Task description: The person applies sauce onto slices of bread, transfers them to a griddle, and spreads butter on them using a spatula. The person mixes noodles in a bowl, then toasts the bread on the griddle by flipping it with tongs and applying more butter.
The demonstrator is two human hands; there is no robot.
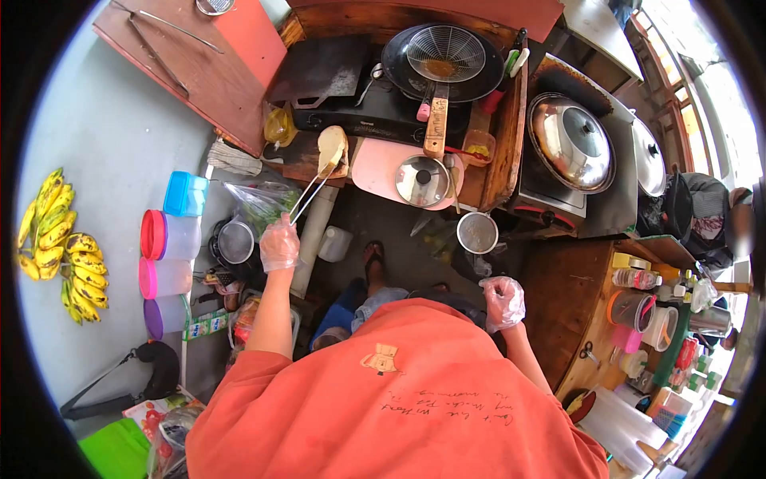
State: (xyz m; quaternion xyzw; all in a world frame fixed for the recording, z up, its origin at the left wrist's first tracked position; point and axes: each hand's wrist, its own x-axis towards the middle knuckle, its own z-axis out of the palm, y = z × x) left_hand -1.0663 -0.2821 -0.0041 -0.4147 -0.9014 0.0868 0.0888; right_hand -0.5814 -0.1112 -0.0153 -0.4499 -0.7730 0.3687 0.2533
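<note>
My left hand (280, 244), in a clear plastic glove, is closed round the handle end of metal tongs (309, 194). The tips of the tongs reach a slice of bread (333, 147) on a dark wooden board (307, 160). Right of the bread, a glass lid (422, 181) lies on a pink cutting board (375, 170). My right hand (503, 304), gloved too, is held low on the right with its fingers curled in; whether anything is inside cannot be made out.
A stove (367, 116) carries a wok (395, 60) with a strainer (445, 54) over it. A big lidded pan (570, 144) stands right. Bananas (60, 223) and plastic containers (177, 235) are left. A small sieve (477, 232) sits below the board.
</note>
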